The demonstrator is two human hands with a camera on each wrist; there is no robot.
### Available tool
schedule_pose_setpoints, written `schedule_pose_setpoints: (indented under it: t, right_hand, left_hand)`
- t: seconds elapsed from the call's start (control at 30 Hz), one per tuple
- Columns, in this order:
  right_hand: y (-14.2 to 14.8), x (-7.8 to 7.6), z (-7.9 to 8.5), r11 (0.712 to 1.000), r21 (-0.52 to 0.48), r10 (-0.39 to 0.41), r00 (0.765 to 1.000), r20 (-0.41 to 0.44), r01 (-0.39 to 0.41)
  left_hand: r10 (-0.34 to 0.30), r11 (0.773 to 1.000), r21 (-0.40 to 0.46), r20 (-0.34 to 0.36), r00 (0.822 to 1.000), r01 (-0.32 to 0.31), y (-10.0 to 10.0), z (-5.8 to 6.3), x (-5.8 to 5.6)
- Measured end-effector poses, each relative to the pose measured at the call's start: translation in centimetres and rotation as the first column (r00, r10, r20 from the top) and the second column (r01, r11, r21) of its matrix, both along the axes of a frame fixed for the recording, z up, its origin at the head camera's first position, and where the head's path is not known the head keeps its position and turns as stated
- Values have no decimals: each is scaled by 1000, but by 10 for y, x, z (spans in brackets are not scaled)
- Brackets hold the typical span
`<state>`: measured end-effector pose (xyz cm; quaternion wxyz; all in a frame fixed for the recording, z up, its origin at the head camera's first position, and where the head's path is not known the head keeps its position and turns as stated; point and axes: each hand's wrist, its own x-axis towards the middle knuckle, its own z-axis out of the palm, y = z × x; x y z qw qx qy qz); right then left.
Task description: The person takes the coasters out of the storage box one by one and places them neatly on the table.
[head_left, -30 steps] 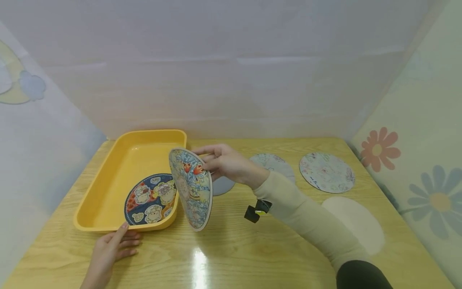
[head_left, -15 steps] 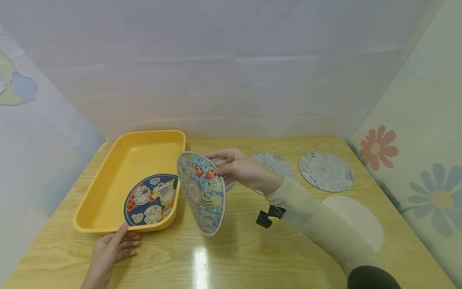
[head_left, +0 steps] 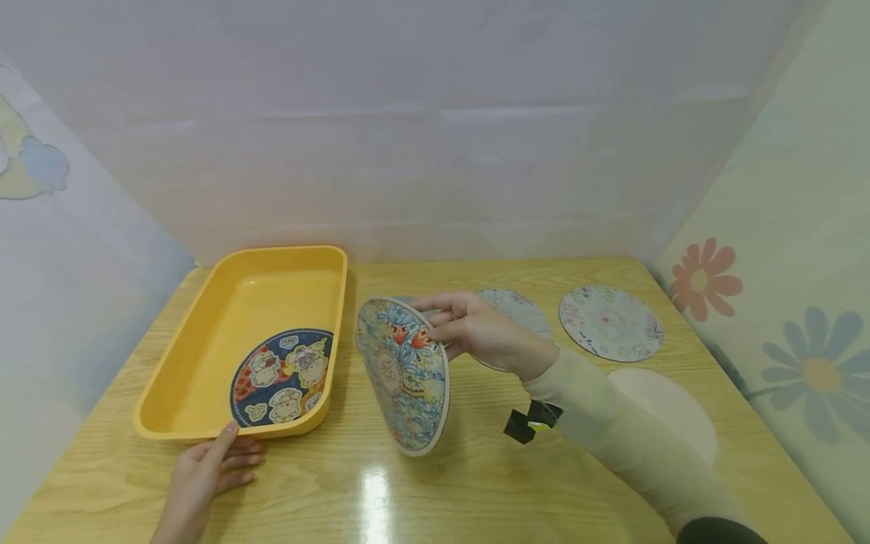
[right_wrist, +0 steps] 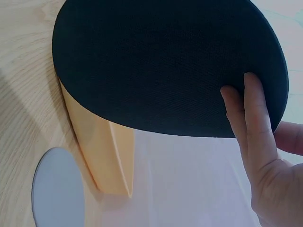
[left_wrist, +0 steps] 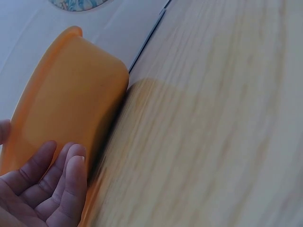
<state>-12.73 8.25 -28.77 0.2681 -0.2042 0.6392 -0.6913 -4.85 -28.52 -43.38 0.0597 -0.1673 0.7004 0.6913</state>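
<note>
A yellow tray stands at the left of the table. My left hand holds its near wall, thumb at the rim and fingers against the outside. Inside the tray lies a round dark blue mat with cartoon animals, at the near right corner. Right of the tray, my right hand pinches a round floral mat by its upper right edge. The mat is tilted up above the table, its patterned face turned left. Its black textured back fills much of the right wrist view.
Behind the right hand lies a pale patterned disc, partly covered. Another patterned disc lies at the back right, with a plain cream disc in front. A grey disc sits near the tray. Papered walls border the table.
The right hand has moved to the right and slightly nearer with the floral mat, away from the tray, and more of its face shows. The left hand stays at the tray's rim.
</note>
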Motion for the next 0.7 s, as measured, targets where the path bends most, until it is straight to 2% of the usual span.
schedule_pose_setpoints:
  t: [0.3,0.7]
  right_hand:
    - [18,7,-5,1000,22,-1,1000,-28,2]
    - [40,16,-17,999,39,-35,999,-9,36]
  left_hand:
    - [1,1000,-1,10,1000,-1,0,0,0]
    - [0,1000,1,9,1000,0,-1,-1,0]
